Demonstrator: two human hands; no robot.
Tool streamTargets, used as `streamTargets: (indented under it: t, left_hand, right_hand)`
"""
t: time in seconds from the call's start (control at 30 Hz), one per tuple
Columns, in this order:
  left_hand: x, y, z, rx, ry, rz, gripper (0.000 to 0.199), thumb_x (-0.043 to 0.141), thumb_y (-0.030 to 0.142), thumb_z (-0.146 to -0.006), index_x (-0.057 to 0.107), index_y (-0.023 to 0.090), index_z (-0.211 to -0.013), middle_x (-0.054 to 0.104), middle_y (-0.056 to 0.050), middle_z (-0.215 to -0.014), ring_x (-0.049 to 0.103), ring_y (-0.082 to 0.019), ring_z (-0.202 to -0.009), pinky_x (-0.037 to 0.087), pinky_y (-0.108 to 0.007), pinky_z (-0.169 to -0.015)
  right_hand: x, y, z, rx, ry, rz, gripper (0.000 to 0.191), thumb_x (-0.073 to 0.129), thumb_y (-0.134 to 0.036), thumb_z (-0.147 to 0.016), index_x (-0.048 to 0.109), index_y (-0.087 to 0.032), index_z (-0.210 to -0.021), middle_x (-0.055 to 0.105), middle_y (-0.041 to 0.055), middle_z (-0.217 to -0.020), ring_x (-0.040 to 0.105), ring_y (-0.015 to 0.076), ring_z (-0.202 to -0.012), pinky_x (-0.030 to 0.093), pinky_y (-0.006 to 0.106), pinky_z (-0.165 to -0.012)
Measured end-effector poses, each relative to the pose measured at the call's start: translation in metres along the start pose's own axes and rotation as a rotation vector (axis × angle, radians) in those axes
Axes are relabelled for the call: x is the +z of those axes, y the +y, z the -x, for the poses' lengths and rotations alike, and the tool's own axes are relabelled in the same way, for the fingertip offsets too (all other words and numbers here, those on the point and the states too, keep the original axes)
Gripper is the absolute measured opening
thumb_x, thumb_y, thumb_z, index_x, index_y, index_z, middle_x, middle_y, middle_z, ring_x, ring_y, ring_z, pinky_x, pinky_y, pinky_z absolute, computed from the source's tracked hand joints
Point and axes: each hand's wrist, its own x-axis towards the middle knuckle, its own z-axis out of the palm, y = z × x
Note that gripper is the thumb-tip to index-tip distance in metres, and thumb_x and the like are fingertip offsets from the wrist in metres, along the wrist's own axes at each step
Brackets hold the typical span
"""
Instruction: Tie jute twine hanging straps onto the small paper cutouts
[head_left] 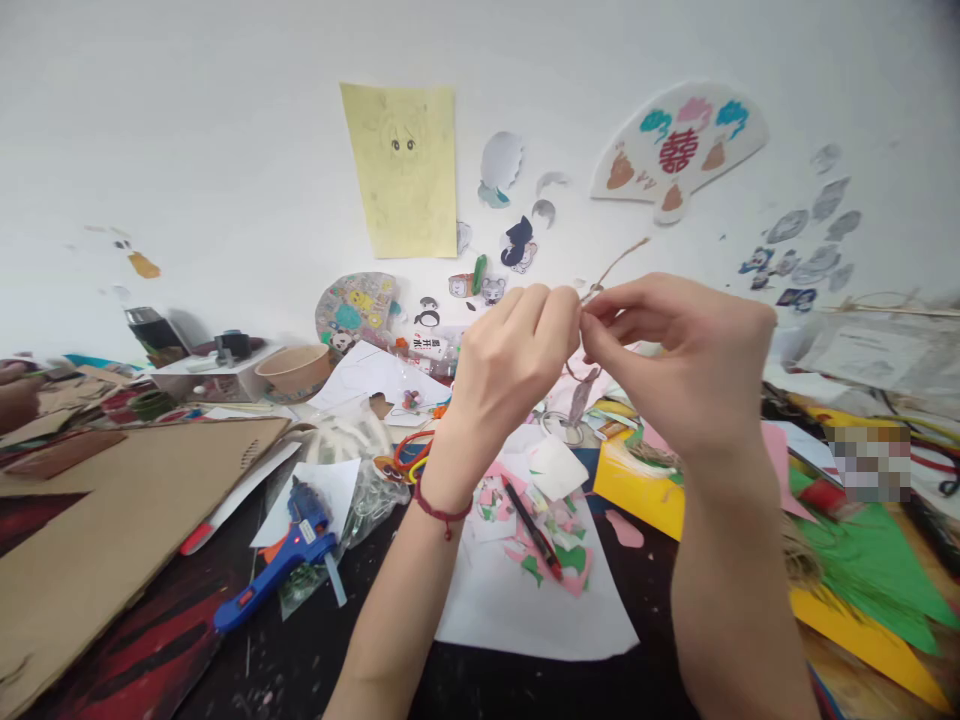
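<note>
Both hands are raised close together over the cluttered table. My left hand [517, 350], back toward me, is closed with its fingertips hidden, and it seems to grip the same cord as the other hand. Thumb and fingers of my right hand [675, 345] pinch a thin brown twine [621, 262]. One loose end of the twine sticks up and to the right above the fingers; a curved piece shows below, between the hands. Under them lies a white paper sheet [540, 625] bearing pink and green paper scraps [574, 560] and a dark pen [531, 525].
A blue hot glue gun [274, 580] rests at the left, beside a large cardboard sheet [150, 510]. Behind stands a tan bowl [294, 372]. Green paper [877, 570] and yellow card [637, 485] lie at the right. A paper fan [720, 180] hangs on the wall.
</note>
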Motion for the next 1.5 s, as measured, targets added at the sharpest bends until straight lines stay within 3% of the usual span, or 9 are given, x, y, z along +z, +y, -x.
streamTargets:
  t: [0.23, 0.47, 0.63, 0.87, 1.1, 1.27, 1.5]
  left_hand:
    - [-0.004, 0.004, -0.003, -0.251, 0.004, 0.329, 0.006, 0.062, 0.017, -0.096, 0.059, 0.017, -0.091, 0.067, 0.001, -0.078, 0.061, -0.007, -0.065, 0.049, -0.021, -0.064]
    - [-0.005, 0.001, -0.003, -0.458, -0.017, 0.793, 0.004, 0.068, 0.018, -0.092, 0.066, 0.016, -0.090, 0.070, 0.001, -0.080, 0.064, -0.007, -0.069, 0.056, -0.019, -0.067]
    - [-0.008, -0.004, -0.003, -0.570, -0.065, 0.972, 0.002, 0.073, 0.017, -0.089, 0.071, 0.017, -0.087, 0.072, 0.001, -0.080, 0.067, -0.007, -0.071, 0.057, -0.019, -0.067]
    - [-0.008, -0.009, -0.001, -0.727, -0.216, 1.249, 0.014, 0.077, 0.020, -0.086, 0.075, 0.019, -0.101, 0.074, 0.000, -0.079, 0.068, -0.009, -0.070, 0.058, -0.021, -0.064]
    - [-0.007, -0.013, 0.001, -0.731, -0.243, 1.304, 0.012, 0.071, 0.027, -0.092, 0.079, 0.022, -0.100, 0.075, -0.001, -0.082, 0.065, -0.008, -0.064, 0.058, -0.023, -0.062]
    - [-0.008, -0.012, 0.001, -0.724, -0.212, 1.277, 0.009, 0.078, 0.025, -0.086, 0.080, 0.022, -0.093, 0.076, 0.000, -0.080, 0.068, -0.008, -0.066, 0.057, -0.019, -0.058]
    - [-0.018, -0.012, -0.002, -0.522, -0.229, 0.946, 0.005, 0.079, 0.022, -0.084, 0.078, 0.019, -0.089, 0.078, 0.000, -0.081, 0.071, -0.010, -0.070, 0.059, -0.021, -0.065]
  right_hand:
    - [-0.002, 0.003, -0.004, 0.176, -0.082, -0.298, 0.006, 0.075, -0.017, -0.083, 0.072, -0.022, -0.085, 0.068, -0.0018, -0.075, 0.066, 0.0122, -0.056, 0.056, 0.028, -0.054]
    - [-0.003, 0.007, -0.006, 0.157, -0.061, -0.281, 0.010, 0.076, -0.013, -0.080, 0.071, -0.022, -0.080, 0.067, -0.0021, -0.076, 0.065, 0.0107, -0.056, 0.055, 0.025, -0.053]
    - [-0.006, 0.009, -0.007, 0.171, -0.087, -0.286, 0.011, 0.075, -0.012, -0.080, 0.071, -0.022, -0.079, 0.066, -0.0028, -0.072, 0.065, 0.0104, -0.054, 0.055, 0.025, -0.052]
    - [-0.010, 0.008, -0.006, 0.184, -0.130, -0.311, 0.010, 0.077, -0.013, -0.080, 0.072, -0.021, -0.081, 0.069, -0.0014, -0.082, 0.066, 0.0094, -0.057, 0.055, 0.024, -0.052]
    - [-0.013, 0.004, -0.006, 0.189, -0.163, -0.365, 0.010, 0.077, -0.013, -0.079, 0.072, -0.021, -0.079, 0.069, -0.0009, -0.083, 0.065, 0.0091, -0.058, 0.054, 0.024, -0.052]
    - [-0.016, 0.007, -0.006, 0.208, -0.203, -0.342, 0.009, 0.076, -0.013, -0.081, 0.072, -0.021, -0.082, 0.066, -0.0029, -0.066, 0.063, 0.0102, -0.054, 0.053, 0.024, -0.051]
    - [-0.017, 0.009, -0.005, 0.239, -0.209, -0.251, 0.006, 0.076, -0.015, -0.079, 0.073, -0.020, -0.081, 0.067, -0.0016, -0.065, 0.064, 0.0112, -0.055, 0.052, 0.023, -0.050]
